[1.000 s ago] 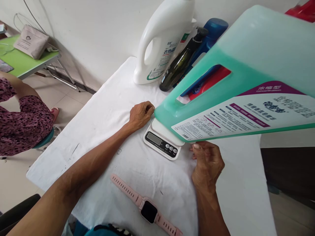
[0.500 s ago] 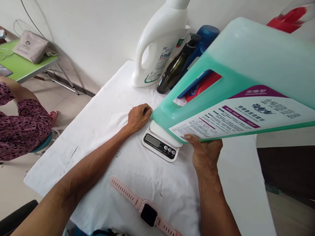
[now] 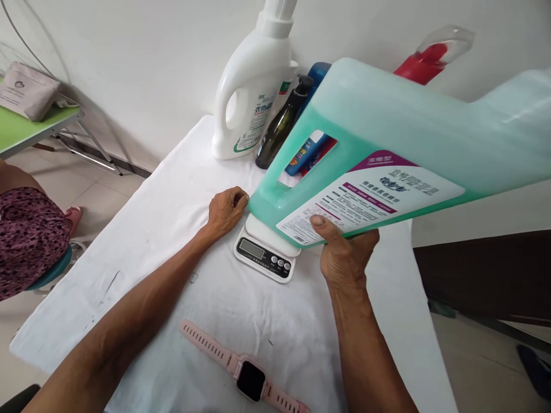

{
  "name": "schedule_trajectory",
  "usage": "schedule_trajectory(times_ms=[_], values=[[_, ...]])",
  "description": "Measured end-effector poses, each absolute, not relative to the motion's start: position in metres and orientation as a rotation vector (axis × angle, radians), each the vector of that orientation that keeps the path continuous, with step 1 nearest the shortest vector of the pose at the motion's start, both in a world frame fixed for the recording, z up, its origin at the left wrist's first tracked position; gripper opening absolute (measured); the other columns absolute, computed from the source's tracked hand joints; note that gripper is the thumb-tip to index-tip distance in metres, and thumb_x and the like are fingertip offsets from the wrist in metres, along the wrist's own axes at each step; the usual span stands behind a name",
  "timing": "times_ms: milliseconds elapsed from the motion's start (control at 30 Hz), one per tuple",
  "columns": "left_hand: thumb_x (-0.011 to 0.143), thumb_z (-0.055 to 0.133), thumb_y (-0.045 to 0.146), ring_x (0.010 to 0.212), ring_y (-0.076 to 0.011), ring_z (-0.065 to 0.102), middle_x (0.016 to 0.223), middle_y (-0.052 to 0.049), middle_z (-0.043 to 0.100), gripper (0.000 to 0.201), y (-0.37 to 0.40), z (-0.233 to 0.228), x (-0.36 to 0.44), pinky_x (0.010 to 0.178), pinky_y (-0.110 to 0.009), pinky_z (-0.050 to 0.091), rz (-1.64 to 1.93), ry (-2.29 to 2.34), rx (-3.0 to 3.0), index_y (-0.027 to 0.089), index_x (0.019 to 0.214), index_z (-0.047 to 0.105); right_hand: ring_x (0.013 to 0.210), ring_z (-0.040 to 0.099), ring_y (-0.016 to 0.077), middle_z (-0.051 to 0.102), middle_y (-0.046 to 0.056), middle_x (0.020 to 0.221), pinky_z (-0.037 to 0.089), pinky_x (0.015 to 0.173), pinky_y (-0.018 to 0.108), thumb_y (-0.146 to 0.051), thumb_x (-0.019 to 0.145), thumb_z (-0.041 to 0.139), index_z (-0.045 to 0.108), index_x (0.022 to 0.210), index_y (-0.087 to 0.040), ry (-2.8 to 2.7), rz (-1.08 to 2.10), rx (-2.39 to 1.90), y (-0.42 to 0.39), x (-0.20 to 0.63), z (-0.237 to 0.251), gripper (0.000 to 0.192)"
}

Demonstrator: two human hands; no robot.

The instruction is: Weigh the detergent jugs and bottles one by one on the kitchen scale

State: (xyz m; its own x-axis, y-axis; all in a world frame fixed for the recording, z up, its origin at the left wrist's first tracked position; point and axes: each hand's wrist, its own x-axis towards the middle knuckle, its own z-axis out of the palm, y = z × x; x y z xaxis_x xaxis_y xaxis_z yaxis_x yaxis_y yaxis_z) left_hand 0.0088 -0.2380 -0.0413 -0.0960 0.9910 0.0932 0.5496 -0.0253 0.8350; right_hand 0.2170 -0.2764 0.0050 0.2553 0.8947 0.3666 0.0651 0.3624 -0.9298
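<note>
A large translucent jug of green liquid (image 3: 370, 132), with a white and purple label, leans over a white digital kitchen scale (image 3: 265, 248). Its lower left end is at the scale's platform; whether it rests there I cannot tell. My right hand (image 3: 346, 255) grips the jug's lower edge, thumb on the label and fingers underneath. My left hand (image 3: 227, 212) is closed, its curled fingers against the jug's lower left corner beside the scale. What those fingers hold, if anything, is hidden. The scale's display looks blank. A pink-strapped smartwatch (image 3: 251, 380) lies in front on the white cloth (image 3: 206, 310).
Behind stand a white handled detergent bottle (image 3: 253, 86), a dark pump bottle (image 3: 282, 123) and a blue bottle (image 3: 318, 71), near the wall. A red-topped bottle (image 3: 419, 69) shows behind the jug. At left, a person's patterned clothing (image 3: 32, 235) and a green table (image 3: 38, 129) with a pouch.
The view has shifted, so most things appear further left. The jug looks slightly lower and more of its right end shows. Both hands keep their places against it.
</note>
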Motion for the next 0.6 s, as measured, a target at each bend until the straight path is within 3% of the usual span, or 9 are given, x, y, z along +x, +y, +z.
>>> schedule_trajectory(times_ms=[333,600], values=[[0.090,0.052,0.029,0.071,-0.0162,0.061,0.078,-0.003,0.072,0.021,-0.238,-0.041,0.008,0.068,-0.028,0.043,1.000,1.694,1.570,0.019,0.086,0.070,0.118,0.064,0.0295,0.070,0.004,0.116,0.052,0.105,0.054,-0.025,0.065,0.087,0.071,0.114,-0.020,-0.988,0.775,-1.032,-0.282,0.220,0.021,0.053],[0.089,0.052,0.029,0.069,-0.0157,0.061,0.078,-0.003,0.072,0.020,-0.237,-0.042,0.009,0.066,-0.027,0.043,1.005,1.697,1.569,0.019,0.087,0.070,0.126,0.060,0.0261,0.071,-0.003,0.110,0.041,0.119,0.055,-0.015,0.059,0.085,0.074,0.092,-0.022,-0.937,0.574,-0.990,-0.300,0.268,0.031,0.036]])
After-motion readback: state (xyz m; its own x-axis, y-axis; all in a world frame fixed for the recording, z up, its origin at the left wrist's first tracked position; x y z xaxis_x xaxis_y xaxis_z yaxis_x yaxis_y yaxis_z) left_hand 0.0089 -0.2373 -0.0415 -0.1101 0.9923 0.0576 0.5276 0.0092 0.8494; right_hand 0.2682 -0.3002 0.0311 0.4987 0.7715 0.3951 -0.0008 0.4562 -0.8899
